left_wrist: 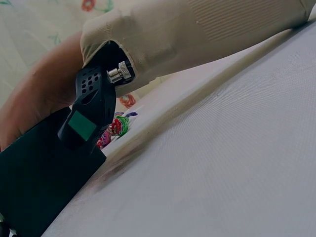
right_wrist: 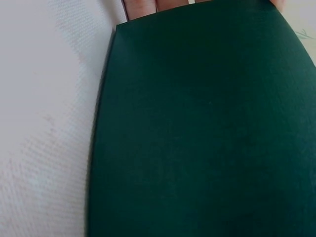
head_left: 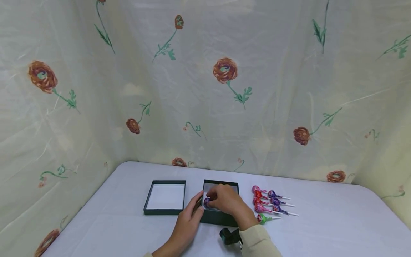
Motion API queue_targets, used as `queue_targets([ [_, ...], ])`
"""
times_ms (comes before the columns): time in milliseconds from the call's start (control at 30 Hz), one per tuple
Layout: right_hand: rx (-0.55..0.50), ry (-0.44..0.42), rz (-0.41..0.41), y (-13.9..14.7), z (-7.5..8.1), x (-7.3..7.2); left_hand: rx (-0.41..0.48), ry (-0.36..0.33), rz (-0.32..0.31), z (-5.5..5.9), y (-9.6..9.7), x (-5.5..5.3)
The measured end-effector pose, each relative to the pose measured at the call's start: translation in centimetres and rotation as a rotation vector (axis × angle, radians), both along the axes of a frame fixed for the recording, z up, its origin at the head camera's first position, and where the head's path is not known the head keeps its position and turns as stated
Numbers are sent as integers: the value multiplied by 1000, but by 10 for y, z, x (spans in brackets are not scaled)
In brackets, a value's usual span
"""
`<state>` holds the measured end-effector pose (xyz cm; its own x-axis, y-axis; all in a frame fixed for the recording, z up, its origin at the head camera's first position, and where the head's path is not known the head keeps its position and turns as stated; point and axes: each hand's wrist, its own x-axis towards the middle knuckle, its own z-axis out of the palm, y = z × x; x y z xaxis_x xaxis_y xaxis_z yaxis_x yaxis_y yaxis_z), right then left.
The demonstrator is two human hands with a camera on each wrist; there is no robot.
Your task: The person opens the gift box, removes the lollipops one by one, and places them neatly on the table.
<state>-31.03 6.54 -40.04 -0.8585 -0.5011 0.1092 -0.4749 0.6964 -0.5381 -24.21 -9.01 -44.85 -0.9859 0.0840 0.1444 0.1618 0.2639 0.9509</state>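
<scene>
A dark green box (head_left: 218, 218) with a pale inside stands on the table, its near wall filling most of the right wrist view (right_wrist: 197, 123). My left hand (head_left: 190, 217) lies along the box's left side, fingers extended and touching the wall, the thumb close to the near corner. Reaching over the box from the right, my right hand (head_left: 226, 200) pinches a purple-wrapped lollipop (head_left: 206, 202) inside it at the left. The right hand covers much of the box's interior and hides the lollipop's stick.
A shallow dark green lid (head_left: 147, 211) with a white inside lies left of the box. To the right, pink and red lollipops (head_left: 259, 200), purple lollipops (head_left: 276, 202) and a green lollipop (head_left: 261, 218) lie in columns. A black wrist camera (head_left: 228, 236) hangs below the right sleeve.
</scene>
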Motion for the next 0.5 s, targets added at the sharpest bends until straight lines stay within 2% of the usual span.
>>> queue_targets([
  [500, 23, -38, 2, -2, -1, -1, -2, 9, -6, -2, -1, -1],
])
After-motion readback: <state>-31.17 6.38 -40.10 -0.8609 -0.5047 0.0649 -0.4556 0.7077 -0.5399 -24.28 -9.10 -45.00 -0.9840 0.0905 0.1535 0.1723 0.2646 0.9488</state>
